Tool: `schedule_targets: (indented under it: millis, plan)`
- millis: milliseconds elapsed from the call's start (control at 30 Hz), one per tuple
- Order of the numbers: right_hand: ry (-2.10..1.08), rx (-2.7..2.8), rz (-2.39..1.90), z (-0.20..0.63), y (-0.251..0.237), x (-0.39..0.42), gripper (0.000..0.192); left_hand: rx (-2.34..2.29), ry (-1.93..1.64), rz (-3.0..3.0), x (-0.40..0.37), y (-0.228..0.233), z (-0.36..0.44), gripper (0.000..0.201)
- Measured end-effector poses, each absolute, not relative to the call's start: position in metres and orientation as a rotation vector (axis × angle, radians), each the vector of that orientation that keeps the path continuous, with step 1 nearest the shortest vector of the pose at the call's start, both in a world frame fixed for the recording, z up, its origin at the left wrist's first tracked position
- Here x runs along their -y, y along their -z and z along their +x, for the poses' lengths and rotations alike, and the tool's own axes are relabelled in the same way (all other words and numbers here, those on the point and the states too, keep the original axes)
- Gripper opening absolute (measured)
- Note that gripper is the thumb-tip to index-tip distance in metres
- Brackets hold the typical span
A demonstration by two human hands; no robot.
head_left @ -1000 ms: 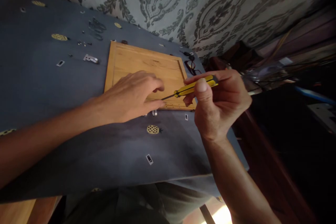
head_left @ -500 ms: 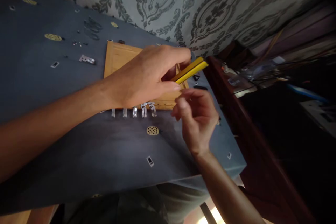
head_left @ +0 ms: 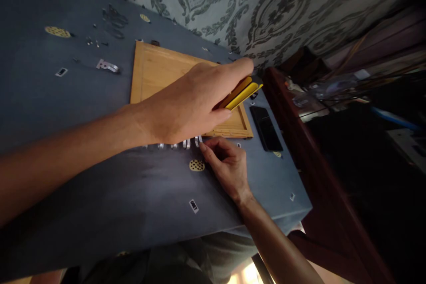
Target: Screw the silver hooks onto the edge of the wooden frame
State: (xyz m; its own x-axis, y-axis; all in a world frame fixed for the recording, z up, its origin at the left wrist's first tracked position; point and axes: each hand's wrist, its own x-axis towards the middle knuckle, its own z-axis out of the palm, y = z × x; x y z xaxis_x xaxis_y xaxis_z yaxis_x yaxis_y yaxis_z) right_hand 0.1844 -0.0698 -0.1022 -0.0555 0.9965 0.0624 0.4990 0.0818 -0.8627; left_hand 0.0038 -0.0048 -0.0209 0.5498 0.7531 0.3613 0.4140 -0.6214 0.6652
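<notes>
Head view, left hand: the left hand (head_left: 186, 106) is closed around the yellow plastic-handled screwdriver (head_left: 241, 93), only the handle's end showing past the fingers, held above the right part of the pale wooden framed panel (head_left: 156, 69)

Head view, right hand: the right hand (head_left: 228, 166) rests on the dark blue tablecloth (head_left: 66, 111) near its front right corner, fingers curled, fingertips (head_left: 202, 146) pinching at the rightmost of the small silver metal clips (head_left: 186, 143); whether it has the clip fully gripped I cannot tell

Head view, clips: a short row along the panel's near edge, touching or just beside it, partly hidden under the left hand

Head view, around: a black slab-shaped phone (head_left: 266, 128) lies just right of the panel, near the cloth's right edge; a silver metal bracket (head_left: 107, 66) and tiny dark screws (head_left: 96, 43) sit toward the far left

Handling, screwdriver: probably light and stiff, the handle smooth plastic; best held round the handle's middle, as it is

Handling, clips: probably light, thin, rigid and slippery; they likely need a fingertip pinch at the edges, and could skid on the cloth
</notes>
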Motion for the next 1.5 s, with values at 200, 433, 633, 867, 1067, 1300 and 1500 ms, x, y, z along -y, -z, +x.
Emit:
schedule_targets:
  millis: [200, 433, 633, 867, 1067, 1300, 1500]
  plan:
    - [-0.888, 1.632, -1.512, 0.184, 0.103, 0.07, 0.023, -0.882, -0.905, 2.28, 0.004, 0.028, 0.003, 0.029]
    - [-0.892, 1.632, -1.492, 0.185, 0.105, 0.069, 0.023, -0.904, -0.866, 2.303, 0.006, 0.026, 0.004, 0.025]
    - [-0.895, 1.619, -1.489, 0.185, 0.106, 0.069, 0.023, -0.91, -0.906, 2.316, 0.008, 0.021, 0.002, 0.029]
    - [-0.887, 1.62, -1.497, 0.185, 0.106, 0.07, 0.022, -0.9, -0.868, 2.314, 0.008, 0.019, 0.002, 0.033]
    - [-0.882, 1.615, -1.498, 0.186, 0.107, 0.069, 0.021, -0.879, -0.881, 2.308, 0.007, 0.024, 0.003, 0.029]
    - [-0.87, 1.643, -1.478, 0.187, 0.109, 0.07, 0.021, -0.873, -0.8, 2.294, 0.008, 0.022, 0.001, 0.02]
    - [-0.584, 1.593, -1.305, 0.194, 0.088, 0.06, 0.019, -0.878, -0.782, 2.297, 0.01, 0.018, 0.0, 0.018]
